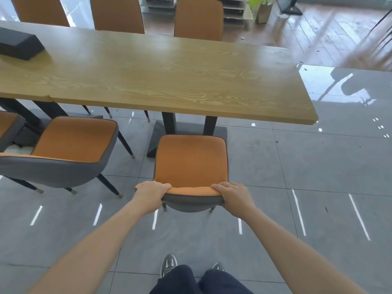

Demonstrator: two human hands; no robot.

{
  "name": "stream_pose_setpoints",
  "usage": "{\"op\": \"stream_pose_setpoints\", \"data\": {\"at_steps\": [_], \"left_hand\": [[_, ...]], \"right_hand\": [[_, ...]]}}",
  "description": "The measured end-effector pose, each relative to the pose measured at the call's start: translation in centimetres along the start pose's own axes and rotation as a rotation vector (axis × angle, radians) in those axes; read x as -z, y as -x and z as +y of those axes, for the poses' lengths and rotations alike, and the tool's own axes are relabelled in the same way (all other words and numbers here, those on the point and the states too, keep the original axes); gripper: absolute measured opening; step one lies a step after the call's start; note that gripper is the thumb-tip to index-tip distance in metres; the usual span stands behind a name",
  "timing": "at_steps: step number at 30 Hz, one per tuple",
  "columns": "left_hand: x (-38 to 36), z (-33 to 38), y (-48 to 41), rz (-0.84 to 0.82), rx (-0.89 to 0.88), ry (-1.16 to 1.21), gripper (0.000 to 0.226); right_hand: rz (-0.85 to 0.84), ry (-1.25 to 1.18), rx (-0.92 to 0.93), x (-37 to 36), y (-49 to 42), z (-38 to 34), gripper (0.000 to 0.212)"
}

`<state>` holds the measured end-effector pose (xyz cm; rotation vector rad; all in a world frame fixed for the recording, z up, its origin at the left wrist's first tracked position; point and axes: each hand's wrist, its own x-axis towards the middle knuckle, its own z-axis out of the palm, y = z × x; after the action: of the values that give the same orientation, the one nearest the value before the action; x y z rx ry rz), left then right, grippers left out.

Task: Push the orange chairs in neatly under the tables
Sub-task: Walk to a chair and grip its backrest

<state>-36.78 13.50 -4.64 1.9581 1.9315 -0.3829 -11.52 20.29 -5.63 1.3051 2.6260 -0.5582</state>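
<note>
Overhead, a long wooden table [161, 77] is stretching across the upper half of the view, standing on dark legs and a dark base plate over a glossy grey tiled floor [307, 166]. Three orange chairs [118, 14] are lining its far side, their backs rising just behind the far edge. On the near side, a second orange chair [72, 143] with a grey shell is sitting angled at the left, its seat front just beside the table edge, the rest out in the open. Nearer the middle, the orange chair being handled [191, 162] is standing square to the table, its seat front lying just short of the near edge and over the base plate, so it is not yet tucked under. A black box [19, 44] is resting on the tabletop at the far left. Both arms are reaching forward: the left hand [151, 195] is gripping the left end of the chair's backrest top, and the right hand [233, 195] is clasping the right end, fingers curled over the orange rim.
</note>
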Motion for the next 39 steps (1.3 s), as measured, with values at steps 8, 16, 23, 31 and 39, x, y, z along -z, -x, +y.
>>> {"op": "stream_pose_setpoints", "data": {"at_steps": [8,16,23,31,39], "left_hand": [[0.7,-3.9,-1.1,0.049,-0.011,0.027,0.043],[2.8,-8.4,-3.3,0.111,-0.041,0.028,0.053],[1.8,-8.5,-3.1,0.106,-0.064,0.009,0.055],[2.1,-8.3,-2.2,0.106,-0.020,-0.030,0.029],[3.5,-9.5,-0.1,0.080,-0.098,0.049,0.051]], "right_hand": [[0.010,0.000,0.003,0.8,-3.8,-2.3,0.046],[0.076,-0.030,-0.019,0.9,-6.9,-5.5,0.049],[0.037,-0.034,-0.073,1.1,-6.0,-6.2,0.047],[0.009,-0.073,-0.217,1.6,-5.2,-7.7,0.049],[-0.004,-0.179,-0.329,3.2,-3.8,-10.2,0.054]]}}
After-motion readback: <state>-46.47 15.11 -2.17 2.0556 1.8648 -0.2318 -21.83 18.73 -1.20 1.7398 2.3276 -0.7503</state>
